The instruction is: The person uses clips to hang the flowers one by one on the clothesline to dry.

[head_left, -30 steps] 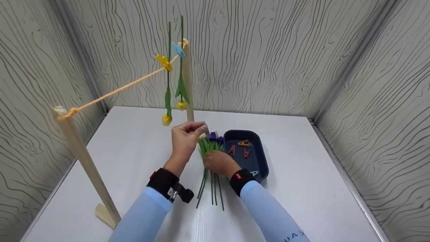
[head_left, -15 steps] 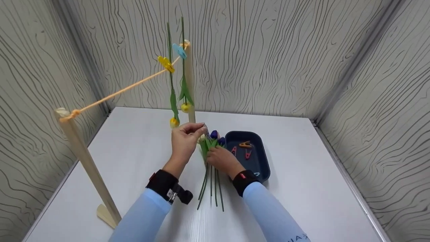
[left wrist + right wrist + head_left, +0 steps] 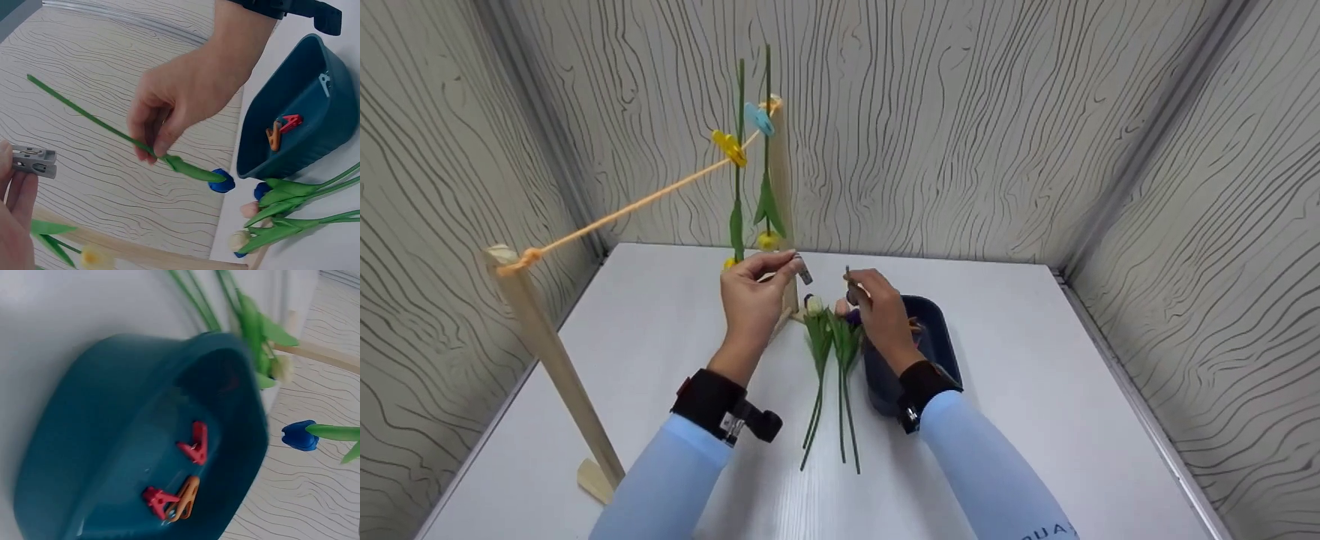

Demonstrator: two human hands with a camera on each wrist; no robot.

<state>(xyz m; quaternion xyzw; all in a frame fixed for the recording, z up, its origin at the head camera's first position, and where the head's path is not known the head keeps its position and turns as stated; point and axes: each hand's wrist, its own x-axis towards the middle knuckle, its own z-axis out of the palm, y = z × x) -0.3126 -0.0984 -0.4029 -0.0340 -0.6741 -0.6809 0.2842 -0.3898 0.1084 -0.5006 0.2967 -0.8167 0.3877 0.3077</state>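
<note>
White table (image 3: pixel 1035 360) before us, pale wood-grain-patterned wall (image 3: pixel 960 135) behind it, matching walls (image 3: pixel 1260 262) flanking it, grey strips (image 3: pixel 1155 131) above its far corners, faint sheen (image 3: pixel 817 495) toward its front

Wood-grain walls (image 3: pixel 997 135) around a white worktop (image 3: pixel 1057 375)
A grey metal strip (image 3: pixel 1138 405) runs along the worktop's right edge.

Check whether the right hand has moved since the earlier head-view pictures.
Yes. Judged against the dark blue tray, the right hand has moved up and slightly right in the picture, from beside the tray's middle to about its far end.
</note>
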